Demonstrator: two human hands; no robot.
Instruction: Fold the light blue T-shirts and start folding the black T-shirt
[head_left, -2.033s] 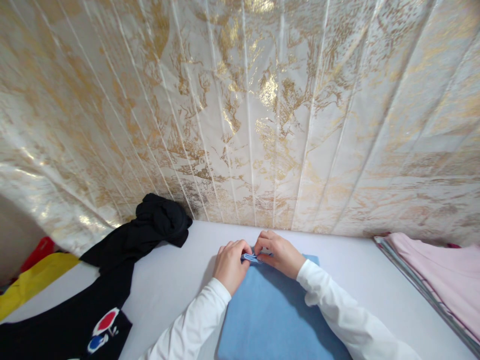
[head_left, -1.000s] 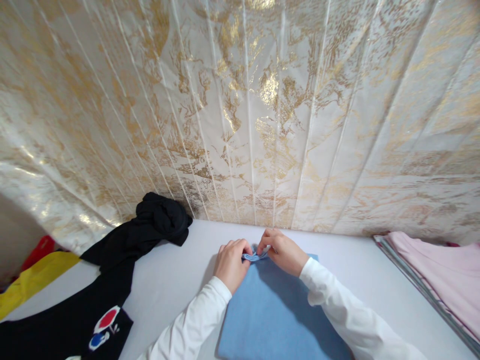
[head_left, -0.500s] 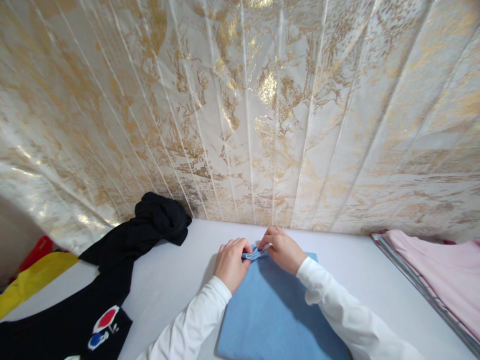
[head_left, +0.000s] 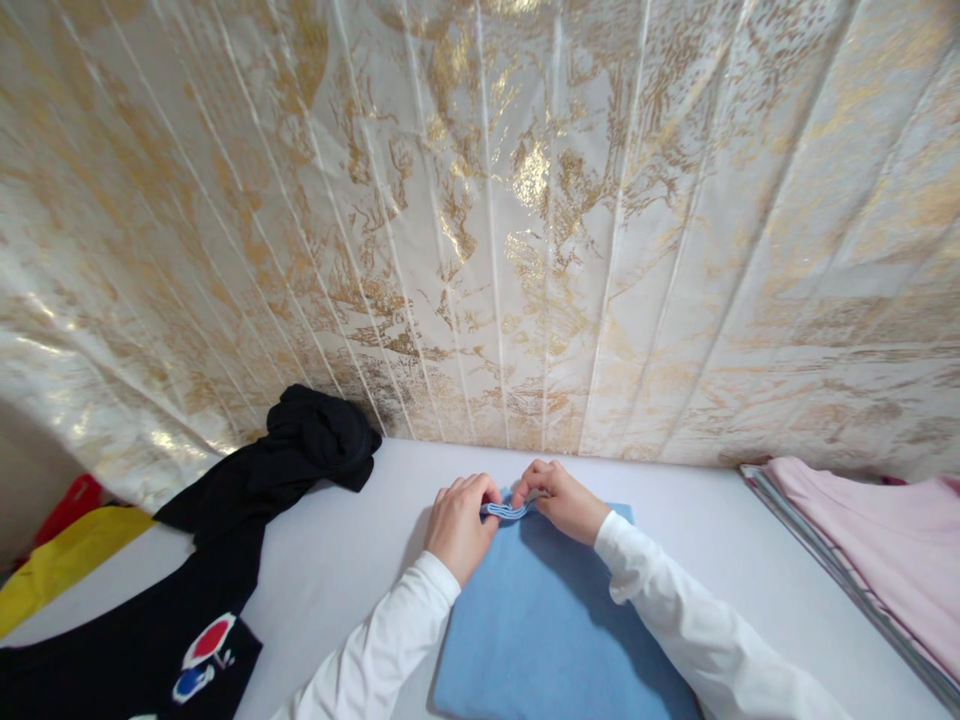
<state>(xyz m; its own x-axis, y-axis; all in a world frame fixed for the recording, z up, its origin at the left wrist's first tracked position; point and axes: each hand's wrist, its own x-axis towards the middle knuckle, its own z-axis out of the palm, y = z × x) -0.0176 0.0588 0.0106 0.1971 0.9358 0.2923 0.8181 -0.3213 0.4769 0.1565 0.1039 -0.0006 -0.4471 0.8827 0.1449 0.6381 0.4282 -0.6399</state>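
Note:
A folded light blue garment point(head_left: 547, 620) lies flat on the white table point(head_left: 352, 560) in front of me. Its ribbed collar point(head_left: 508, 511) sits at the far edge. My left hand point(head_left: 459, 526) pinches the collar's left end with curled fingers. My right hand point(head_left: 561, 500) pinches its right end, fingers closed. Both arms wear white long sleeves and rest over the blue cloth.
A black garment point(head_left: 225, 540) with a red and blue print stretches along the left, bunched up at the back. Yellow and red cloth point(head_left: 60, 560) lies at the far left. A stack of pink and grey folded clothes point(head_left: 877, 550) sits at right. A gold-patterned curtain point(head_left: 495, 220) hangs behind.
My hands stay on the collar with small finger shifts. The right hand has drawn slightly away from the left, stretching the collar a little.

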